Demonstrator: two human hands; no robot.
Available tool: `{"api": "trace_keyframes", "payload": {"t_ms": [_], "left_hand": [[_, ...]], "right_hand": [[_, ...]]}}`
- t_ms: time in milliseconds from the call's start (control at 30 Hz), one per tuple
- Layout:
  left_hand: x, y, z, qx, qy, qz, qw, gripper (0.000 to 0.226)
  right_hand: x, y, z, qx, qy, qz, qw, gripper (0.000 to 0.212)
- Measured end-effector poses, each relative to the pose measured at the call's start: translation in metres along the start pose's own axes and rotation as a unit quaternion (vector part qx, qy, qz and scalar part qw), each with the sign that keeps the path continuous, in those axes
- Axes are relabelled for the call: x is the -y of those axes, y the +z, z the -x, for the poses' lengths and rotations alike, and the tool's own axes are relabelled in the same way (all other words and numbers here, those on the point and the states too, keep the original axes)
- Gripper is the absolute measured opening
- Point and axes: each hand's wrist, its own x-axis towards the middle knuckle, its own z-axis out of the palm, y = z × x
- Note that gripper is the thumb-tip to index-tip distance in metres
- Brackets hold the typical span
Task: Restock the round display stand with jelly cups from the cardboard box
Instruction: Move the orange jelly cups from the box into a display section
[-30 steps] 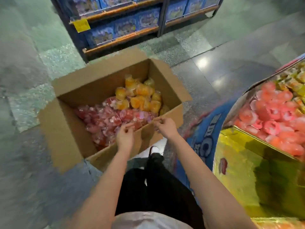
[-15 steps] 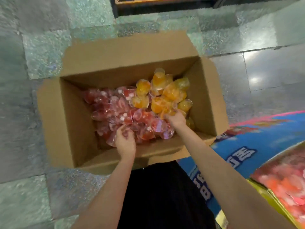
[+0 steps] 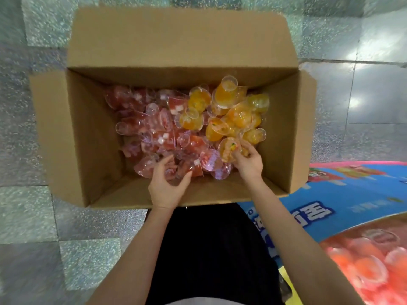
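Cardboard box (image 3: 92, 137): L hand (image 3: 167, 186) fingers curled on red cups (image 3: 167, 170), R hand (image 3: 248, 164) pinching orange cup (image 3: 229, 148)

Since a second ago you have leaned over the open brown cardboard box (image 3: 171, 40). Your left hand (image 3: 167, 183) has sunk among the red jelly cups (image 3: 154, 128), fingers spread around several. Your right hand (image 3: 248, 161) now pinches an orange jelly cup (image 3: 229, 148) it was not holding.

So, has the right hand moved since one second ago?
Yes. The right hand went from the near wall of the cardboard box deeper inside, and now grips an orange jelly cup.
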Motion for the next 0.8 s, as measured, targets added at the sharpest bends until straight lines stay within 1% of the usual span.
{"api": "trace_keyframes", "payload": {"t_ms": [67,100,167,200,267,300,333,367,400,433,467,533,567,600,633,700,767,800], "left_hand": [[0.002,-0.001,0.001,0.040,-0.002,-0.002,0.999,0.078],[0.002,-0.002,0.001,0.070,0.008,-0.005,0.998,0.086],[-0.001,-0.004,0.003,0.128,0.043,-0.012,0.991,0.103],[-0.003,-0.005,0.003,0.144,0.057,-0.019,0.988,0.108],[-0.003,-0.005,0.002,0.150,0.065,-0.035,0.986,0.109],[-0.003,-0.005,0.002,0.146,0.069,-0.043,0.986,0.106],[-0.002,-0.004,0.003,0.137,0.076,-0.050,0.986,0.100],[-0.001,-0.003,0.004,0.123,0.080,-0.054,0.988,0.094],[-0.001,-0.003,0.004,0.107,0.079,-0.053,0.990,0.090],[-0.003,-0.002,0.004,0.093,0.070,-0.050,0.992,0.088],[-0.005,-0.002,0.004,0.078,0.054,-0.044,0.995,0.088],[-0.008,-0.002,0.002,0.050,0.019,-0.028,0.998,0.088],[-0.010,-0.001,0.001,0.041,0.009,-0.021,0.999,0.088],[-0.010,-0.001,0.000,0.036,0.003,-0.018,0.999,0.087],[-0.010,-0.001,0.000,0.034,0.002,-0.018,0.999,0.087],[-0.009,-0.001,0.000,0.036,0.002,-0.021,0.999,0.085],[-0.007,-0.001,0.001,0.035,0.004,-0.022,0.999,0.082],[-0.006,0.000,0.001,0.035,0.007,-0.023,0.999,0.080]], "right_hand": [[-0.003,-0.006,0.011,0.050,-0.018,0.008,0.999,0.034],[-0.003,-0.008,0.018,0.088,-0.029,0.001,0.996,0.036],[-0.001,-0.005,0.030,0.188,-0.038,-0.004,0.981,0.042],[0.002,-0.002,0.037,0.239,-0.044,0.005,0.970,0.042],[0.005,0.008,0.051,0.314,-0.081,0.044,0.945,0.035],[0.004,0.012,0.053,0.336,-0.094,0.059,0.935,0.030],[0.006,0.014,0.054,0.351,-0.090,0.073,0.929,0.025],[0.010,0.014,0.051,0.358,-0.066,0.082,0.928,0.026],[0.015,0.013,0.046,0.355,-0.041,0.100,0.928,0.036],[0.022,0.012,0.039,0.330,-0.023,0.118,0.936,0.048],[0.026,0.012,0.029,0.286,-0.002,0.120,0.951,0.057],[0.036,0.017,0.007,0.185,0.055,0.037,0.980,0.065],[0.040,0.020,-0.003,0.154,0.084,-0.022,0.984,0.067],[0.045,0.025,-0.011,0.146,0.110,-0.074,0.980,0.069],[0.049,0.030,-0.018,0.157,0.137,-0.123,0.970,0.071],[0.058,0.040,-0.025,0.180,0.196,-0.212,0.940,0.071],[0.064,0.049,-0.030,0.173,0.238,-0.272,0.916,0.068],[0.063,0.053,-0.033,0.162,0.246,-0.291,0.910,0.067]]}}
